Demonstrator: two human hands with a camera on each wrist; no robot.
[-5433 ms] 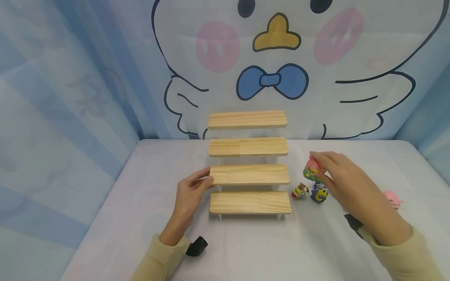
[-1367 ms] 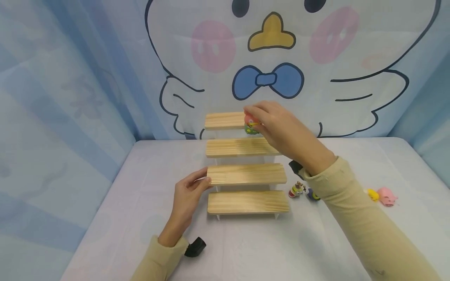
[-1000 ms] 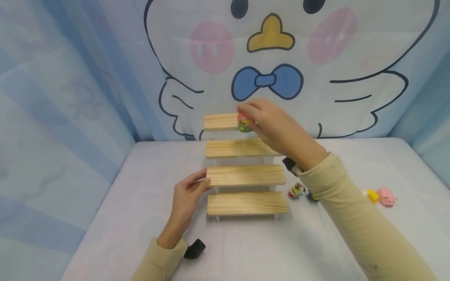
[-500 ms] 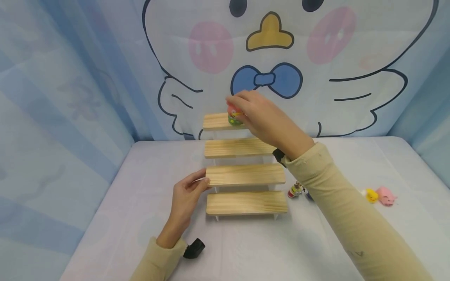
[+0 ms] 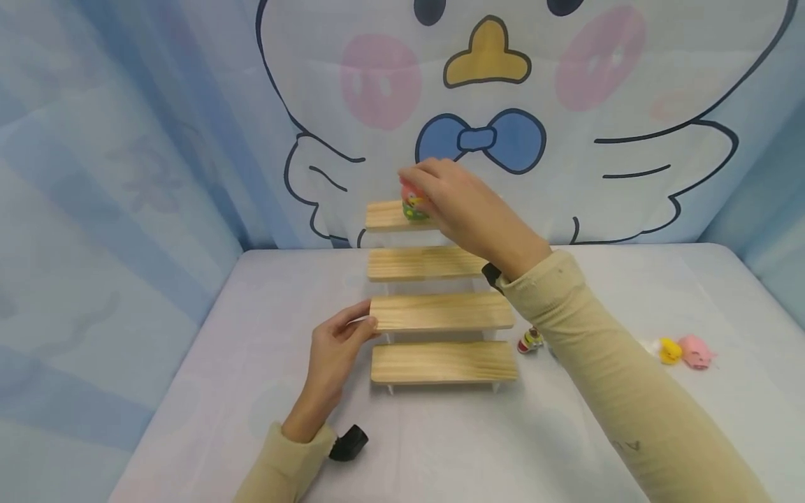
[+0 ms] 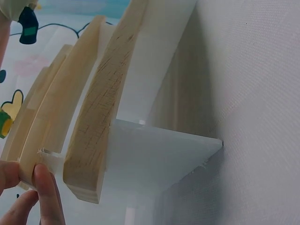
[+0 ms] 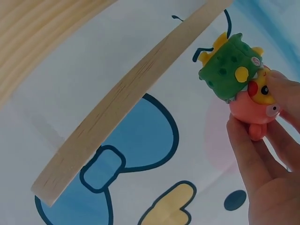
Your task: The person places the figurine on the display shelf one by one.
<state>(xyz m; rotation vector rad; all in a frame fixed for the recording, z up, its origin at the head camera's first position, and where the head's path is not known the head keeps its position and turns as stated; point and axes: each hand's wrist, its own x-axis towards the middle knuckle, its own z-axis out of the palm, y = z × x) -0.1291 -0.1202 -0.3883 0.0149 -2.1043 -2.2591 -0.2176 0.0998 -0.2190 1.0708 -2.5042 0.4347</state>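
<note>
Cartoon-printed curtain (image 5: 566,185) hangs beyond the right hand (image 5: 462,202), which pinches a pink-and-green figurine (image 7: 236,84); left hand (image 5: 331,353) grips the wooden plank (image 5: 443,312) rightward. Off-balance release risks a fall.

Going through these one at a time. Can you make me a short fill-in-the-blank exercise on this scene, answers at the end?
1. The wooden stand has ____ boards.
2. Counting up from the bottom, the left hand grips the ____ board.
3. The right hand holds a figure with a pink head and mostly ____ body.
4. The little toy beside the pink toy is ____.

Missing words: four; second; green; yellow.
</note>
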